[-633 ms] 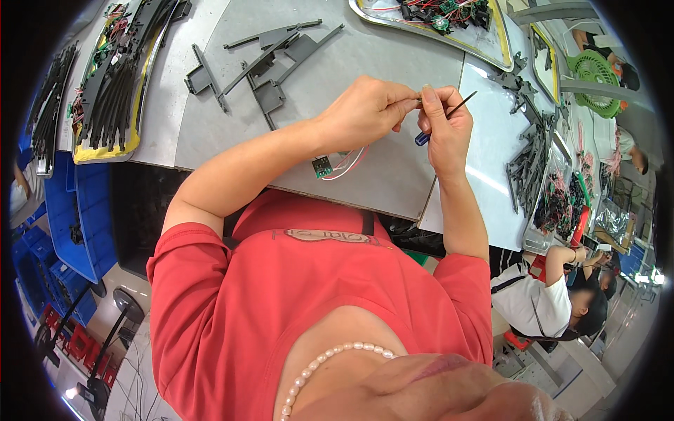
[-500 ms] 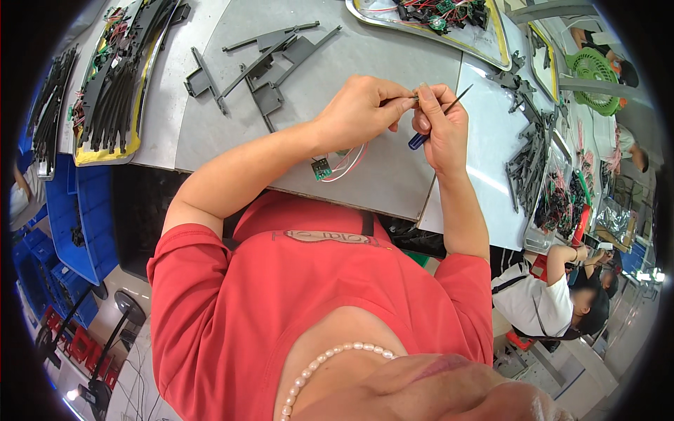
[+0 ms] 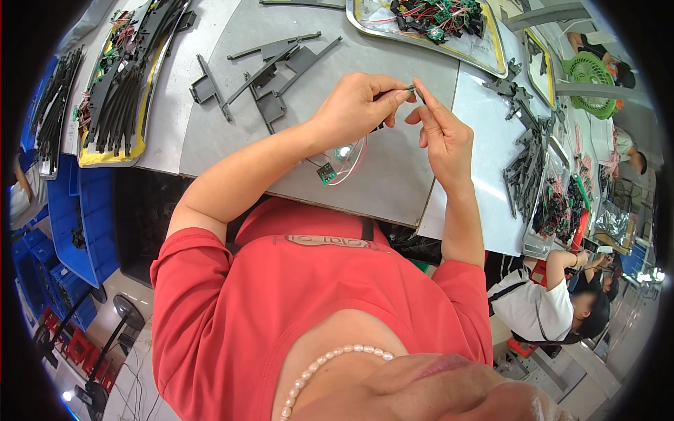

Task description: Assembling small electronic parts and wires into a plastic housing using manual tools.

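My left hand (image 3: 361,105) is closed, its thumb and forefinger pinching a small dark part (image 3: 411,89). From the other side my right hand (image 3: 447,140) meets that part with a long straight digit, its remaining fingers loosely curled; the opposing fingertip is hidden. No screwdriver shows in either hand now. Below my left hand, over the near table edge, lies a small green circuit board (image 3: 327,173) with red and white wires (image 3: 357,160). A pale round piece (image 3: 342,152) sits beside it. Several dark grey plastic brackets (image 3: 270,105) lie beyond my left forearm.
At the far left a yellow-edged tray (image 3: 144,133) bears long black strips. Another tray (image 3: 502,59) with circuit boards and wires stands at the far right. Black plastic parts (image 3: 523,165) pile up on the right, near a bin of wired pieces (image 3: 554,203). A co-worker (image 3: 537,305) sits at right.
The blue-handled screwdriver that was in my right hand is no longer visible. My right hand's grip has loosened and reshaped. The circuit board has shifted slightly right and nearer.
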Demonstrator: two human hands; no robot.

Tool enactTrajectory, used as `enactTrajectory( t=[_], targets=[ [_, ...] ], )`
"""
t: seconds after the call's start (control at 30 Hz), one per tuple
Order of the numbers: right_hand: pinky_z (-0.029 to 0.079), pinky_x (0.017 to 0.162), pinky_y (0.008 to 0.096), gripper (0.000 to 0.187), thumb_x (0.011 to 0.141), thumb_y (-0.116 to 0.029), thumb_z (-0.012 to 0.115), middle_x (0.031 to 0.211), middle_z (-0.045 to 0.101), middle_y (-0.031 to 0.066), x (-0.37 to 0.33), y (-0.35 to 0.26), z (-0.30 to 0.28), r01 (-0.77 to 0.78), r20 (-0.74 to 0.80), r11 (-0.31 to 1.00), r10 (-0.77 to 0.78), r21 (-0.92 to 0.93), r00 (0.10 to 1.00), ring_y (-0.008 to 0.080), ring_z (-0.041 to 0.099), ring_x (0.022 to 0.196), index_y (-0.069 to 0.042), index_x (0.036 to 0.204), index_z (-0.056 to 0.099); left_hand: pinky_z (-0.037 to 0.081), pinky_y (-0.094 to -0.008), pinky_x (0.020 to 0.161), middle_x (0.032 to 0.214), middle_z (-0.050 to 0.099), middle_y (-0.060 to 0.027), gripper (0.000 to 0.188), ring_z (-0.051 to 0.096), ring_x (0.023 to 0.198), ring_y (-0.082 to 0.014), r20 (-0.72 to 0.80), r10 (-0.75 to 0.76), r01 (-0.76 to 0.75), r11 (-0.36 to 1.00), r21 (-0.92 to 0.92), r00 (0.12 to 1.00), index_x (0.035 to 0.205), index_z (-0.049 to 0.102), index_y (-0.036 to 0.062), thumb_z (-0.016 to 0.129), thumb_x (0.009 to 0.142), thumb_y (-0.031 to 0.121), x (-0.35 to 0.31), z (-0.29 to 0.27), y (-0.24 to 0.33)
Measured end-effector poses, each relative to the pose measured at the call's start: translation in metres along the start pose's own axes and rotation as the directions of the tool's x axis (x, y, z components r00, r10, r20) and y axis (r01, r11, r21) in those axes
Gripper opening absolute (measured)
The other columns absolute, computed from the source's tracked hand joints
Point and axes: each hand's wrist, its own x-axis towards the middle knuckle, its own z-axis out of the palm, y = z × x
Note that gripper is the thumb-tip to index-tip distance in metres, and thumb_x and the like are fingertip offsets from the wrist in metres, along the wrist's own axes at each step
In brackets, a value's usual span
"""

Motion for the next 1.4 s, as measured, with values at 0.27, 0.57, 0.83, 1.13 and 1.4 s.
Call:
enactTrajectory(
  t=[0.27,0.57,0.83,1.13,1.4],
  targets=[
    [0.05,0.058,0.0292,0.04,0.087,-0.001,0.053,0.077,0.065,0.008,0.004,0.01,0.009,0.217,-0.122,0.912,-0.273,-0.347,0.954,0.0185,0.064,0.067,-0.017,0.124,0.056,0.038,-0.0216,0.051,0.06,0.056,0.0003,0.027,0.05,0.058,-0.0048,-0.01,-0.013,0.013,1.0,0.023,1.0,0.102,0.066,0.0004,0.054,0.093,0.022,0.0,0.0,0.0],
    [0.051,0.058,0.0295,0.04,0.085,0.0,0.055,0.078,0.067,0.0085,0.006,0.013,0.012,0.207,-0.168,0.934,-0.263,-0.29,0.95,0.0193,0.066,0.068,-0.017,0.121,0.058,0.035,-0.0214,0.048,0.06,0.056,0.0011,0.027,0.047,0.056,-0.0032,-0.017,-0.01,0.01,1.0,0.03,1.0,0.103,0.067,0.002,0.054,0.093,0.023,0.001,0.0,0.0],
    [0.051,0.057,0.0286,0.044,0.08,0.004,0.057,0.077,0.067,0.0074,0.009,0.017,0.019,0.292,-0.226,0.892,-0.381,-0.345,0.896,0.0188,0.066,0.067,-0.016,0.118,0.06,0.032,-0.021,0.044,0.06,0.057,0.0019,0.026,0.043,0.052,-0.002,-0.036,-0.018,0.018,1.0,0.011,0.999,0.105,0.067,0.0033,0.054,0.093,0.022,0.001,0.0,0.001],
    [0.048,0.051,0.0283,0.047,0.075,0.005,0.055,0.078,0.066,0.0042,0.012,0.022,0.03,0.29,-0.24,0.771,-0.491,-0.567,0.837,0.0178,0.061,0.058,-0.015,0.117,0.061,0.032,-0.0204,0.043,0.059,0.057,0.002,0.026,0.041,0.051,-0.0015,-0.07,-0.01,0.011,1.0,0.019,0.997,0.108,0.066,0.0037,0.053,0.092,0.02,0.0,0.0,0.0],
    [0.047,0.05,0.0275,0.048,0.075,0.003,0.053,0.079,0.065,0.0034,0.017,0.028,0.033,0.289,-0.241,0.752,-0.507,-0.592,0.828,0.0172,0.059,0.057,-0.015,0.118,0.061,0.035,-0.0194,0.046,0.062,0.058,0.0011,0.028,0.044,0.053,-0.0021,-0.067,-0.074,0.07,0.996,-0.053,0.995,0.109,0.064,0.0003,0.052,0.093,0.02,0.0,0.001,-0.002]
  ],
)
